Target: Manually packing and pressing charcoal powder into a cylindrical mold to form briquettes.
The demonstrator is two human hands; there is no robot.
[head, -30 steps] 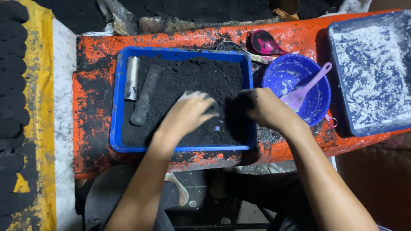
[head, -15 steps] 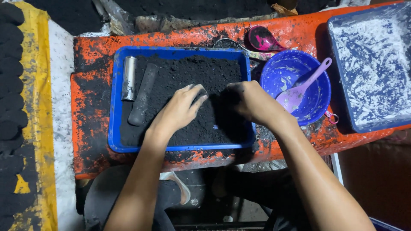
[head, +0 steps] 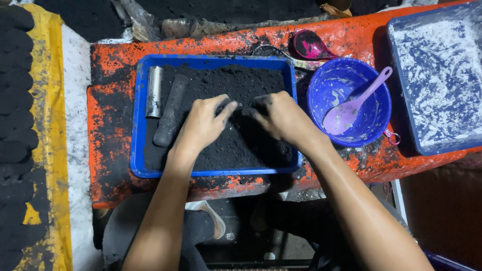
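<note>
Both hands, the left hand [head: 201, 125] and right hand [head: 281, 118], are lying loosely open, palms down, pressing into the black powder [head: 226, 85] filling the blue tray [head: 136, 120], and a hard shove risks spilling it over the rim.

The scene is lit by a hard, fairly bright light from above, while the edges fall off into dimness, darkest at the lower right. The black powder [head: 236, 90] swallows detail and shows almost no texture. Both hands cast soft shadows onto it, the right hand [head: 281, 118] darkening the blue tray [head: 138, 125] near its right rim. The forearms carry a shiny sheen. Focus is sharp at centre; the lower arms look slightly soft and stretched toward the frame's bottom.
</note>
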